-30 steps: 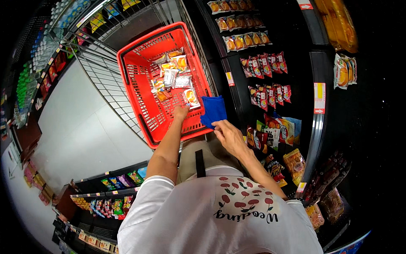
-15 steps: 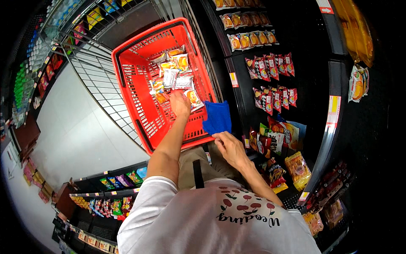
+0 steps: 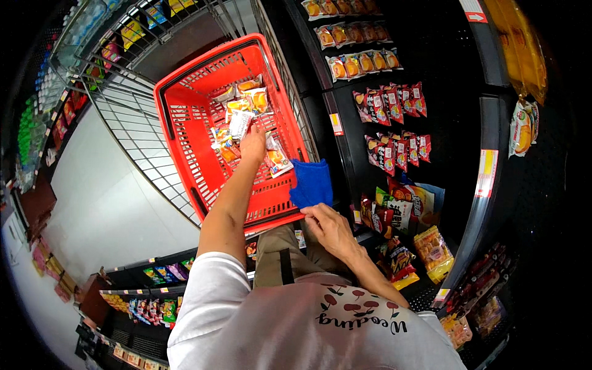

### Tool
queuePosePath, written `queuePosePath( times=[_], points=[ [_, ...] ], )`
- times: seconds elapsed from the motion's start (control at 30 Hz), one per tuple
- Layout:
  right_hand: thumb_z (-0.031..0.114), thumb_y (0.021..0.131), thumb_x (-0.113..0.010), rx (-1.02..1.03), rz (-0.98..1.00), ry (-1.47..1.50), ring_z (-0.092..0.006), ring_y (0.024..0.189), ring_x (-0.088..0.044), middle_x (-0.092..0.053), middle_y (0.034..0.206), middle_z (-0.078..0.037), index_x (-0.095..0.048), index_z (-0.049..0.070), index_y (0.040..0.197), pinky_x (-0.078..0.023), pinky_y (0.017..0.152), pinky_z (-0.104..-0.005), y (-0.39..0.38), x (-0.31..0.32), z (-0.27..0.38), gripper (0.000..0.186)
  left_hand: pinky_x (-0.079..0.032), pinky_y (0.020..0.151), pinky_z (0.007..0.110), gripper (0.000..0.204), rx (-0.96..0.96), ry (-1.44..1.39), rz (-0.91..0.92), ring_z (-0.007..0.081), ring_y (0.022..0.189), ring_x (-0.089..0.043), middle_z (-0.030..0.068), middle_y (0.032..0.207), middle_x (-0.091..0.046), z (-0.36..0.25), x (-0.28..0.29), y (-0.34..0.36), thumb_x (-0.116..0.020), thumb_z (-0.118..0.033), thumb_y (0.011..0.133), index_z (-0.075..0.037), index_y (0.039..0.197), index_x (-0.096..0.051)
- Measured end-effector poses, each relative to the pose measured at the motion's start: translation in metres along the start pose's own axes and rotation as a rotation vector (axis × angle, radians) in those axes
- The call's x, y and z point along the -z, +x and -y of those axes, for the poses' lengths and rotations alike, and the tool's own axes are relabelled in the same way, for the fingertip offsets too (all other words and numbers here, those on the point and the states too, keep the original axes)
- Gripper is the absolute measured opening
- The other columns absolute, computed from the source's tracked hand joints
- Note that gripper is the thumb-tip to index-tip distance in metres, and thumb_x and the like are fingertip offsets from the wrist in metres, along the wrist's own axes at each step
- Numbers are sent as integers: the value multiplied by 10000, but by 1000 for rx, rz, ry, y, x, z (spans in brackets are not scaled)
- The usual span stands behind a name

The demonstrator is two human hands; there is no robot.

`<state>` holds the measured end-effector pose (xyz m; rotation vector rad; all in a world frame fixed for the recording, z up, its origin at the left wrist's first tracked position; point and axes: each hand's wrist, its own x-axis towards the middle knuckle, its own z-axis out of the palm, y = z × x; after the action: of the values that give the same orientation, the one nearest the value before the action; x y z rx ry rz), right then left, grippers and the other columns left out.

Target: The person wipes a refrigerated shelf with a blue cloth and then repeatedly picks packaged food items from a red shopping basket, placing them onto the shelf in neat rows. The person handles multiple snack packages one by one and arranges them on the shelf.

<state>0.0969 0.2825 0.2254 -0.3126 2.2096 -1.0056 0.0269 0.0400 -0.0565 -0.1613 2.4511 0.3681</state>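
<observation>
On your far left, a wire shopping cart [image 3: 123, 117] is standing on the pale floor, with the red plastic basket [image 3: 185, 129] sitting in it. Your left hand [image 3: 253, 143] is reaching down into that basket, resting on the pile of snack packets [image 3: 237, 120]; its fingers are curling onto a packet, though you cannot tell from this angle whether they are actually pinching it. Another orange packet [image 3: 277, 161] is lying just beside that hand, against the basket's right wall. Moving right, a blue cloth [image 3: 311, 183] is hanging over the basket's near right corner, and your right hand [image 3: 330, 226] is sitting just below it, fingertips touching the cloth's lower edge, fingers loosely bent rather than spread. Further right, dark shelves [image 3: 487, 123] are holding rows of red and yellow snack bags [image 3: 388, 102].
</observation>
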Motion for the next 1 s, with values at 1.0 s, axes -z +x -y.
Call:
queuePosePath(
  times=[1.0],
  points=[
    [169,988,-717,26,-421,1281,-109,1007,-684,-701,1160,-54,-605,43,1295,-562,878,-260,-8,140,75,351,-521,991,380,830,-524,-1107,-466,280,1184,-613,196,1390,-562,-173,234,-282,-864,-130,787,-3,1486,-437]
  ],
)
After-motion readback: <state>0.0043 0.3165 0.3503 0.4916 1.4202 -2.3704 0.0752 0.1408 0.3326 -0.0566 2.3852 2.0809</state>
